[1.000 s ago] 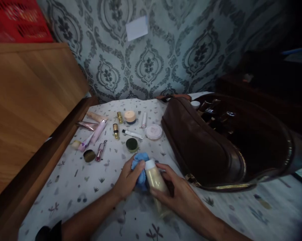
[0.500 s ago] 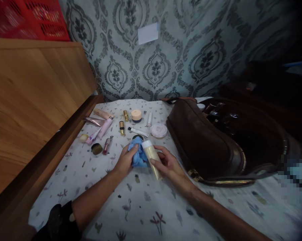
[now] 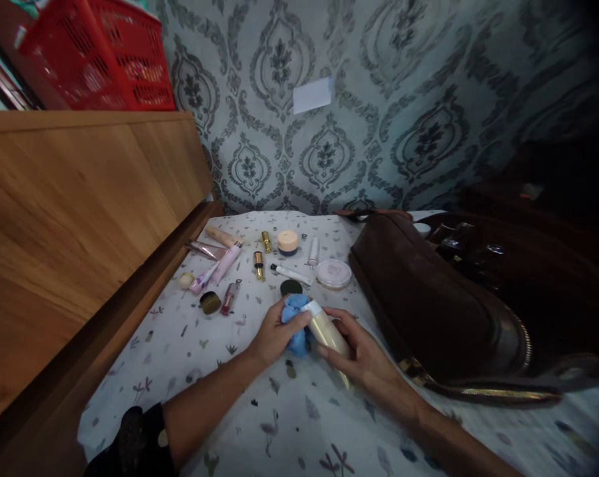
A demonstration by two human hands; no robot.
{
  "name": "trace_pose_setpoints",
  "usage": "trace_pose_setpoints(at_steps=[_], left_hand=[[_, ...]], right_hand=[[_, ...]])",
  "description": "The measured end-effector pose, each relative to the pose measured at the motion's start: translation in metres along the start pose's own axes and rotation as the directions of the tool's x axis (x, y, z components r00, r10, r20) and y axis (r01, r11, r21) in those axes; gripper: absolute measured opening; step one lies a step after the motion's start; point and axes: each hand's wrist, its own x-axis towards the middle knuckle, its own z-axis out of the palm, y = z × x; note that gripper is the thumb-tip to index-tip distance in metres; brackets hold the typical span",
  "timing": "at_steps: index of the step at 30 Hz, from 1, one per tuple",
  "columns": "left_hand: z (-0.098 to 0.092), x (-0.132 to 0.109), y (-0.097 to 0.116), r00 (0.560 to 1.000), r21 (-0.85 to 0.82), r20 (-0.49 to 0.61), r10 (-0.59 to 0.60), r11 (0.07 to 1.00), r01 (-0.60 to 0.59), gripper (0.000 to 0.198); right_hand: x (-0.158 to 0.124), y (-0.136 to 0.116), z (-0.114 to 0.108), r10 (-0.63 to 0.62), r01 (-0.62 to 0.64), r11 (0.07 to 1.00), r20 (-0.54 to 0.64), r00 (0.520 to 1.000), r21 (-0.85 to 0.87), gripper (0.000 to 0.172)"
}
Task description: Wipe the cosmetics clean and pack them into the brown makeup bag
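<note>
The pale yellow tube (image 3: 328,333) is between the two hands, inside the fingers of the right hand (image 3: 366,358), which are closed around its body, with the thumb on the near side and other fingers at the far side. The fingers of the left hand (image 3: 274,334) are bent on a blue cloth (image 3: 295,303), and its thumb tip lies at the white cap (image 3: 313,307), seemingly touching it. I judge that the tube is rather light and its wall somewhat soft, so strong pressure from the right thumb could dent it; the cap is probably stiffer. The shiny surface may slide a little under bare fingers, while the cloth should be limp and easy to bunch. The best hold is, in my opinion, the middle of the body, just under the right thumb, leaving the cap end to the left fingers.
</note>
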Motion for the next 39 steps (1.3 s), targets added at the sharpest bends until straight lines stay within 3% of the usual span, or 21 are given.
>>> trace_pose_setpoints(at_steps=[5, 9, 13, 16, 19, 21, 24, 29, 34, 39], left_hand=[[-0.001, 0.001, -0.003, 0.998, 0.050, -0.044, 0.036, 0.998, -0.033, 0.044], [-0.001, 0.004, -0.005, 0.996, -0.030, -0.088, -0.010, 1.000, 0.007, 0.050], [-0.001, 0.007, -0.008, 0.979, -0.111, -0.164, -0.121, 0.988, 0.103, 0.056], [-0.001, 0.008, -0.007, 0.967, -0.138, -0.197, -0.163, 0.981, 0.138, 0.058], [0.000, 0.007, -0.003, 0.963, -0.141, -0.192, -0.190, 0.976, 0.164, 0.058], [0.001, 0.006, 0.000, 0.966, -0.114, -0.176, -0.191, 0.978, 0.173, 0.058], [0.002, 0.003, 0.002, 0.971, -0.006, -0.159, -0.181, 0.983, 0.183, 0.060], [0.002, -0.004, -0.002, 0.976, 0.168, -0.129, -0.176, 0.966, 0.196, 0.059], [0.002, -0.008, -0.003, 0.976, 0.235, -0.142, -0.164, 0.952, 0.194, 0.058], [0.006, -0.009, -0.001, 0.950, 0.127, -0.240, -0.198, 0.964, 0.233, 0.057]], right_hand=[[0.000, 0.006, 0.001, -0.058, 0.053, 0.995, -0.051, 0.997, -0.085, 0.057], [-0.003, 0.009, 0.000, -0.078, 0.072, 0.994, -0.072, 0.994, -0.082, 0.064], [-0.010, 0.002, -0.004, -0.058, 0.058, 0.992, -0.004, 0.998, 0.108, 0.061], [-0.012, -0.002, -0.007, -0.121, 0.111, 0.946, 0.014, 0.993, 0.303, 0.056], [-0.014, -0.005, -0.007, -0.155, 0.127, 0.926, 0.051, 0.987, 0.356, 0.065], [-0.015, -0.006, -0.006, -0.122, 0.099, 0.949, 0.058, 0.991, 0.299, 0.071], [-0.016, -0.005, -0.003, -0.081, 0.083, 0.980, -0.021, 0.997, 0.179, 0.061], [-0.017, 0.000, -0.003, -0.201, 0.201, 0.979, -0.209, 0.957, -0.021, 0.044], [-0.022, -0.005, -0.007, -0.320, 0.299, 0.945, -0.188, 0.929, -0.129, 0.036], [-0.026, -0.009, -0.003, -0.391, 0.353, 0.910, -0.173, 0.904, -0.216, 0.029]])
